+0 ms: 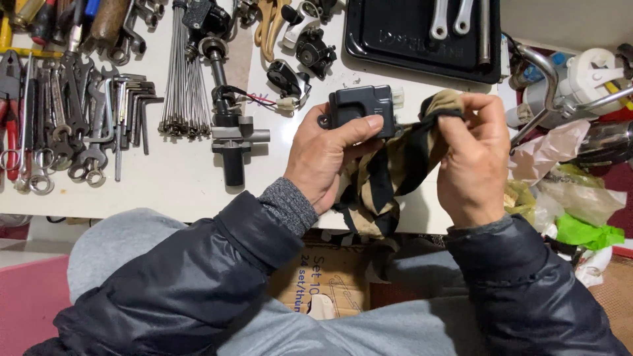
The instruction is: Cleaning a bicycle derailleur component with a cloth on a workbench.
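Observation:
My left hand (323, 155) grips a small black plastic box-shaped part (361, 109) with a white connector on its right end, thumb pressed across its front. My right hand (471, 155) pinches a tan and black striped rag (389, 175) and holds its bunched end against the right side of the black part. The rag hangs down between both hands over the front edge of the white table (178, 178). Both arms wear dark puffy sleeves.
Wrenches and hex keys (86, 125) lie at the left, beside a bundle of metal spokes (188, 86) and a black shaft assembly (227, 125). A black tray (422, 39) sits at the back. Crumpled plastic bags (573, 198) and chrome handlebars (554, 86) crowd the right. A cardboard box (330, 280) is below.

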